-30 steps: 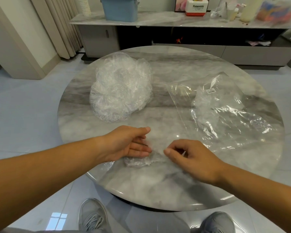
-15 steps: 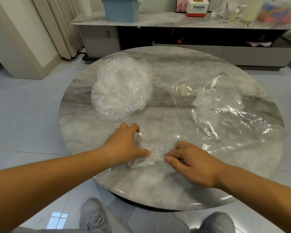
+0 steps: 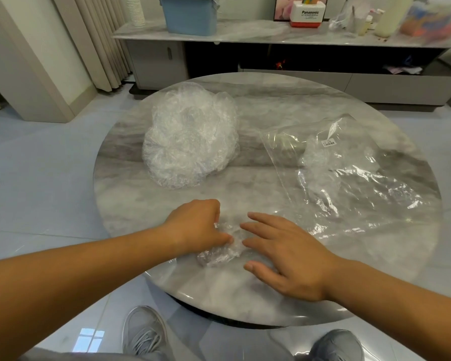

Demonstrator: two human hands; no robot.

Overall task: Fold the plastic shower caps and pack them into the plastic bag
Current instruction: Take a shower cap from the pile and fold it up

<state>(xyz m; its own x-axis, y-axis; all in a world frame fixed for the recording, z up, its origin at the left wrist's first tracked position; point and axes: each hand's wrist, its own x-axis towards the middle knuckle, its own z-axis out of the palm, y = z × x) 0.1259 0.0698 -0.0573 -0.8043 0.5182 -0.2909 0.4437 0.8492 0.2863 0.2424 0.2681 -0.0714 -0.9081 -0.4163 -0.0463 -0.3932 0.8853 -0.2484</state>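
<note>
Shower cap (image 3: pixel 219 252): crumpled small on the desk (image 3: pixel 271 105), near its front edge, between both hands.
Left hand (image 3: pixel 195 225): fingers curled, the cap's left end held under them.
Right hand (image 3: pixel 289 259): fingers straight and spread, tips laid on the cap.
Pile of caps (image 3: pixel 190 134): heaped far left.
Plastic bag (image 3: pixel 354 183): laid flat at right, caps seen inside.

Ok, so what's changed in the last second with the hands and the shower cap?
The right hand let go of its pinch on the small folded cap and opened, fingers now spread flat beside it. The left hand curled its fingers down onto the cap and grips it. The pile of caps and the plastic bag stayed put.
</note>
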